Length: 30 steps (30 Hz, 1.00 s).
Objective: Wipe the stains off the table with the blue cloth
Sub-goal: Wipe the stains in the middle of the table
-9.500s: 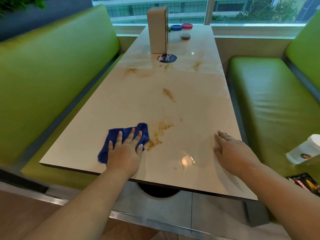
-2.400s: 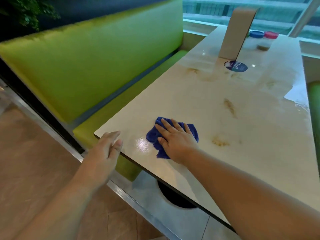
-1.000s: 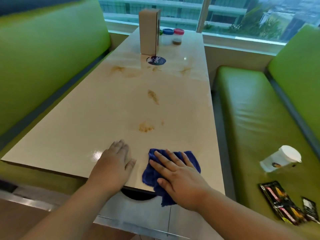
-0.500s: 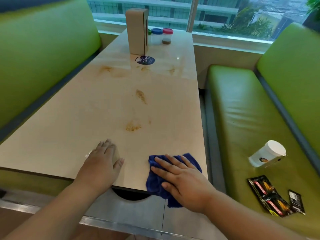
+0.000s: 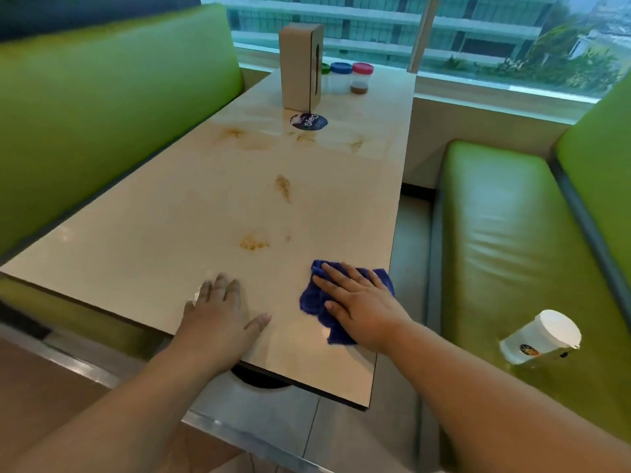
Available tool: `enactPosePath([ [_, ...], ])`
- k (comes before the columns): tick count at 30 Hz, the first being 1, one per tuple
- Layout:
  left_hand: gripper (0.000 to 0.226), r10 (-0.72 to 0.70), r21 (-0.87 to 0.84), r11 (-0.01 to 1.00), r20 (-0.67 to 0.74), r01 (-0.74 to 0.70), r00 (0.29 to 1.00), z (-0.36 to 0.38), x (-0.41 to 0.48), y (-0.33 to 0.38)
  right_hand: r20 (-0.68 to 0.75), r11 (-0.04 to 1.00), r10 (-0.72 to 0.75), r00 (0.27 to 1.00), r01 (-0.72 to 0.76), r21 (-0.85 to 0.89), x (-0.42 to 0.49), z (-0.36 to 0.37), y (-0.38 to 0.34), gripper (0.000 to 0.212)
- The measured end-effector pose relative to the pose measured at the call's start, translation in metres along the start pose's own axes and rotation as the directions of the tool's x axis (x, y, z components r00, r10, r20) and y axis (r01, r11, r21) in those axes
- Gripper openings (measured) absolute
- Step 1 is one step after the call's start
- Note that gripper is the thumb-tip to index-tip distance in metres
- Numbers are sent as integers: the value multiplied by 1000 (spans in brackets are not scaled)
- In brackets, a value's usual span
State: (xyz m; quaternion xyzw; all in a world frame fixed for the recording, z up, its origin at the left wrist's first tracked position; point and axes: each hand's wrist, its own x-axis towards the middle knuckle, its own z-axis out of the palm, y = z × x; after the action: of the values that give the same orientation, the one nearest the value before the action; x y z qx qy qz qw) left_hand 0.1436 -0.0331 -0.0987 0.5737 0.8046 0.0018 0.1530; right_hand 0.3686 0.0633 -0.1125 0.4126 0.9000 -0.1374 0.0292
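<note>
The blue cloth [image 5: 317, 298] lies crumpled near the front right corner of the pale table [image 5: 164, 230]. My right hand [image 5: 362, 302] presses flat on it with straight, spread fingers. My left hand [image 5: 218, 319] rests flat on the bare tabletop to the left of the cloth, near the front edge. A brown stain [image 5: 253, 242] sits just beyond both hands. Another brown stain [image 5: 284, 187] lies at mid-table, and fainter brown marks [image 5: 239, 135] spread across the far part.
A tall tan box [image 5: 300, 66], small jars with coloured lids [image 5: 348, 78] and a round dark sticker [image 5: 309, 121] stand at the far end by the window. Green benches [image 5: 505, 233] flank the table. A white lidded cup [image 5: 543, 337] lies on the right bench.
My right hand has pushed the cloth forward from the front edge onto the table's right side. My left hand stays flat on the table. The view has shifted left.
</note>
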Motion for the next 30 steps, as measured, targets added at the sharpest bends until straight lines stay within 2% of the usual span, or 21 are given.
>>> enactPosePath([
  [4,91,-52,73,996,14,51,999,5,1,8,44,999,-3,999,4,-41,23,-5,9,50],
  [8,94,-72,57,996,17,71,997,5,1,7,33,977,-209,977,210,-42,-10,5,1,49],
  [10,93,-80,48,996,16,79,997,4,1,9,24,967,-253,967,253,-32,-12,5,9,48],
  [16,92,-105,17,994,25,105,994,3,1,10,30,994,-78,996,80,-70,45,-8,38,50],
  [18,93,-110,19,994,36,109,993,3,3,10,27,992,-109,994,111,-64,44,-7,35,51],
  [22,94,-116,24,993,44,115,992,5,6,9,-13,954,-299,954,298,-32,13,1,31,49],
  [26,101,-137,17,991,37,136,990,6,5,12,-24,960,-280,960,279,-30,44,-10,49,47],
  [28,104,-149,10,989,46,148,988,4,4,13,-82,955,-278,957,284,79,58,-18,53,44],
  [30,107,-157,3,988,47,157,987,4,6,13,-240,921,-177,955,246,301,65,-21,59,41],
])
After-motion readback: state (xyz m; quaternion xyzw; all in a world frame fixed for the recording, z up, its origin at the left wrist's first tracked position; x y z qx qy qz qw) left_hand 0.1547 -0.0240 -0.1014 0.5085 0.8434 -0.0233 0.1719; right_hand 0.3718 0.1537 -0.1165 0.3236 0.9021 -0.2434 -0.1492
